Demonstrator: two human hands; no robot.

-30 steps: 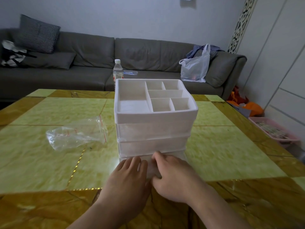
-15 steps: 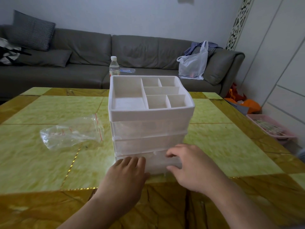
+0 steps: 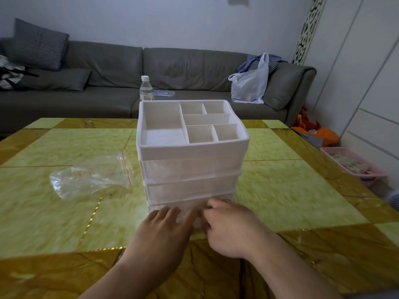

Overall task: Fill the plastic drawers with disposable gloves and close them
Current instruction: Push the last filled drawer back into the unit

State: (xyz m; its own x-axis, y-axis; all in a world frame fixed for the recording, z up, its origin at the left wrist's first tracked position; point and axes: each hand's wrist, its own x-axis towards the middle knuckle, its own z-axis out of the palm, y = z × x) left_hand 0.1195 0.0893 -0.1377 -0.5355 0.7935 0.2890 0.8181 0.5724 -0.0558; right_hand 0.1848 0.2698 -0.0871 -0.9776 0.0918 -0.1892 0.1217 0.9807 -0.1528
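A white plastic drawer unit [image 3: 192, 147] stands mid-table, with an open divided tray on top and three translucent drawers below. The top two drawers sit flush. Both of my hands are at the front of the bottom drawer [image 3: 172, 205]. My left hand [image 3: 164, 229] lies with straight fingers against the drawer's front face. My right hand [image 3: 228, 227] is beside it, thumb on the upper edge and fingers curled at the front, pinching it. The drawers' contents are too hazy to make out.
A clear, limp zip bag [image 3: 90, 178] lies on the table left of the unit. A water bottle [image 3: 146, 89] stands behind it. Beyond are a grey sofa [image 3: 108, 67] with a white plastic bag [image 3: 250, 83], and a pink basket [image 3: 354, 165] on the floor at right.
The bottom drawer stuck out a little half a second ago and now sits further in. My right hand moved from its right corner to the middle of the front.
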